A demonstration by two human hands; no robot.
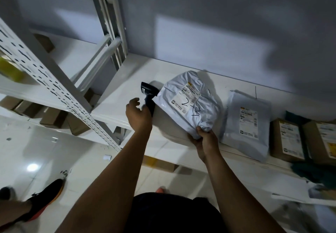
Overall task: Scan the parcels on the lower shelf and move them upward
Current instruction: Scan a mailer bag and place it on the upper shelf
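Right hand [203, 138] pinches the near corner of a grey bag parcel [189, 101], held over the white shelf [127, 80]. Left hand [139, 113] is wrapped around a black scanner [148, 94]. On the shelf: 1 more grey bag [245, 125], 2 cardboard boxes [287, 140]. Grey wall [218, 23], glossy tile floor [36, 152]. More boxes [54, 118] sit on the lower shelf at left.
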